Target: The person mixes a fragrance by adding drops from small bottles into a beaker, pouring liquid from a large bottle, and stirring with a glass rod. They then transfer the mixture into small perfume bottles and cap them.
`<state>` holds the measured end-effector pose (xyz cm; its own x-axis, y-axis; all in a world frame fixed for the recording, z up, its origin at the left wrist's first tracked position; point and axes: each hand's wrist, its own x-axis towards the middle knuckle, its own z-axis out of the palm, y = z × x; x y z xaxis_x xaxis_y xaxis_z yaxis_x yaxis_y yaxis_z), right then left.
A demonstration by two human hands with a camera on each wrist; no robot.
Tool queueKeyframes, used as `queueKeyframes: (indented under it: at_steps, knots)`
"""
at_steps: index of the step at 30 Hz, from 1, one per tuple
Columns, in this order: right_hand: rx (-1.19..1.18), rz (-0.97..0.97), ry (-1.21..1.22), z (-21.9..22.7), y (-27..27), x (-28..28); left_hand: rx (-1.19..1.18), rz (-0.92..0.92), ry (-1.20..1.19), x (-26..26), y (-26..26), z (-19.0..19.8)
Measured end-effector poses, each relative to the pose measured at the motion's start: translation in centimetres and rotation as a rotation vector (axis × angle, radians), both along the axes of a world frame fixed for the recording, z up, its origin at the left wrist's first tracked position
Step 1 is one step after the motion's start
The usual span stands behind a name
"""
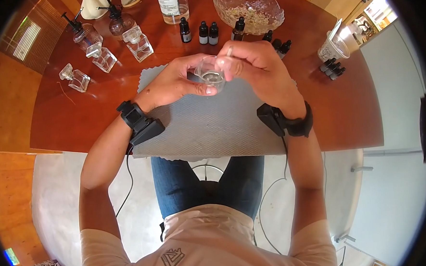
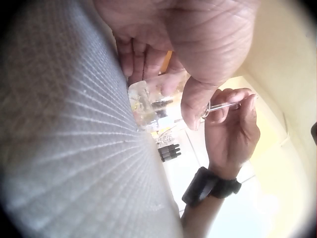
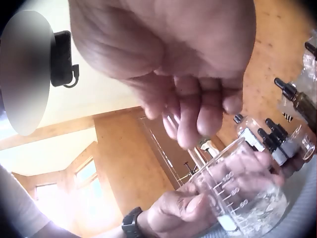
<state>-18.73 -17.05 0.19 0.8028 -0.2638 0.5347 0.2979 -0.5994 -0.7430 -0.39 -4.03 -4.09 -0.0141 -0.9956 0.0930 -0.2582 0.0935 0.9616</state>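
Observation:
Near the far edge of a grey textured mat (image 1: 188, 124), my left hand (image 1: 174, 82) holds a clear graduated beaker (image 1: 213, 78), thumb on the near side and fingers around the other. Some clear liquid shows low in the beaker. My right hand (image 1: 257, 65) is above the rim and pinches a thin glass stirring rod (image 3: 197, 156) that slants down into the beaker. In the left wrist view the rod's upper part (image 2: 224, 106) shows between the right fingertips. The beaker's base is close over the mat.
Black-capped dropper bottles (image 1: 185, 31) stand behind the mat, with more beside a paper cup (image 1: 331, 49) at right. Square glass bottles (image 1: 140, 46) and pump bottles (image 1: 120, 23) are at left. A labelled bottle (image 1: 170, 6) and a clear bowl (image 1: 264, 14) stand at the back.

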Motion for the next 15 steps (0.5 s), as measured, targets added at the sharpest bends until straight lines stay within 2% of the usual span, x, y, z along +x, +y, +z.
queueKeyframes:
  at_steps: [1, 4, 7, 10, 15]
  knots:
    - [0.045, 0.008, -0.027, -0.13, 0.10, 0.08, -0.006, 0.003, -0.008, 0.06, -0.03, -0.15]
    - [-0.056, -0.054, 0.017, 0.02, -0.31, -0.06, -0.009, -0.010, -0.016, 0.05, -0.09, -0.27]
    - [0.061, -0.025, -0.033, -0.48, -0.02, 0.15, -0.025, -0.008, -0.021, 0.07, -0.18, -0.34]
    - [0.063, 0.043, 0.057, -0.01, -0.50, -0.20, -0.007, -0.018, -0.009, 0.06, -0.10, -0.24]
    - [-0.060, -0.103, -0.009, -0.45, -0.34, 0.15, -0.034, 0.002, -0.044, 0.00, -0.06, -0.39]
